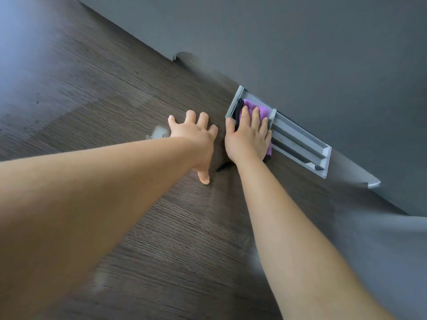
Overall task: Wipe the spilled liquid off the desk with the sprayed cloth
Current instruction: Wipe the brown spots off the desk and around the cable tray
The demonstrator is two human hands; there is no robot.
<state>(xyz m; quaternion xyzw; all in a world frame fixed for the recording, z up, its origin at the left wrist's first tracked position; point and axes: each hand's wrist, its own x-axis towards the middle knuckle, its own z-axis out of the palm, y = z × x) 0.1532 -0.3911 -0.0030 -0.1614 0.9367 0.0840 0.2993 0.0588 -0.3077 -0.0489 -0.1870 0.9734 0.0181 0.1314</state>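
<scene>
My right hand [248, 137] lies flat with straight fingers on a purple cloth [262, 112], pressing it onto the left end of a grey cable tray [300, 144] set into the back of the dark wood desk [115, 88]. A dark layer of the cloth shows at its left edge. My left hand [196, 135] rests flat on the desk just left of the right hand, fingers spread. A small pale wet patch of spilled liquid [158, 132] sits on the wood right beside my left hand's little-finger side.
A dark grey partition wall [300, 42] runs diagonally along the desk's back edge. Two grey curved cut-outs [182, 57] mark that edge, one at the upper middle and one at the lower right [373, 183]. Faint smear marks show on the wood at the left.
</scene>
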